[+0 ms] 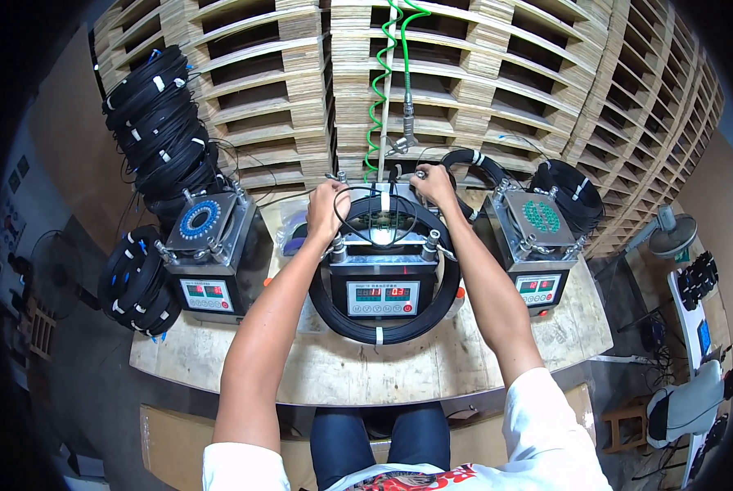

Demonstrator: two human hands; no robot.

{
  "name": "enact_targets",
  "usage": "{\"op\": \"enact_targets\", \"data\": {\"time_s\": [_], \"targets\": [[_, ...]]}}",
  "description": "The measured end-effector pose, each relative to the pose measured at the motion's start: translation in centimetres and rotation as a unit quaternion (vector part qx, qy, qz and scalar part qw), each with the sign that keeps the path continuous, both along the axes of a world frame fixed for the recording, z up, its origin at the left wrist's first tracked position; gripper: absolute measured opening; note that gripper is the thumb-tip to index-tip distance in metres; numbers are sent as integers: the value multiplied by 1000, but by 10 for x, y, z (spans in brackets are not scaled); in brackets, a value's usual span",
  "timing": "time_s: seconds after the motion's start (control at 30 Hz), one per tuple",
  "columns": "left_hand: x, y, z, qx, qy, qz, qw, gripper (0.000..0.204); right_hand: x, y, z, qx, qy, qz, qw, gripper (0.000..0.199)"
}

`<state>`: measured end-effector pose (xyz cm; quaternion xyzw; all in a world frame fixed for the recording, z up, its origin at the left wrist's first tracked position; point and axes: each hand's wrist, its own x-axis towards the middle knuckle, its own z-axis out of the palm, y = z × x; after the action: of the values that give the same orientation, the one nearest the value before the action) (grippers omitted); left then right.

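**Three Machines, Two Hands at the Middle One**

Counted three grey box machines on the worktop (366, 368): middle machine (383, 274), left machine (211, 254), right machine (538, 245). Found one black cable coil (383, 327) looped around the middle machine. Left hand (327, 209) and right hand (436, 184) rested at that machine's top, each grip clenched on a thin cable end (383, 196); fingertips hidden, ends hard to make out. Saw stacked coils (158, 114) left of the middle machine, one green spiral hose (379, 90) above it. Legs cut off below.
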<state>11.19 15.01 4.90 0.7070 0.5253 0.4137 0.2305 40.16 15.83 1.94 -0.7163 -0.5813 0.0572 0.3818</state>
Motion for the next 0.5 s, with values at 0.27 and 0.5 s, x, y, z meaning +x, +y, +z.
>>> {"op": "enact_targets", "data": {"time_s": [0.27,0.5], "targets": [[-2,-10,7,-9,-3,38,999,31,-49,-3,44,-155,-46,52,985,42],[4,6,-3,23,-5,25,999,38,-15,-22,31,-3,-43,115,992,70]]}}
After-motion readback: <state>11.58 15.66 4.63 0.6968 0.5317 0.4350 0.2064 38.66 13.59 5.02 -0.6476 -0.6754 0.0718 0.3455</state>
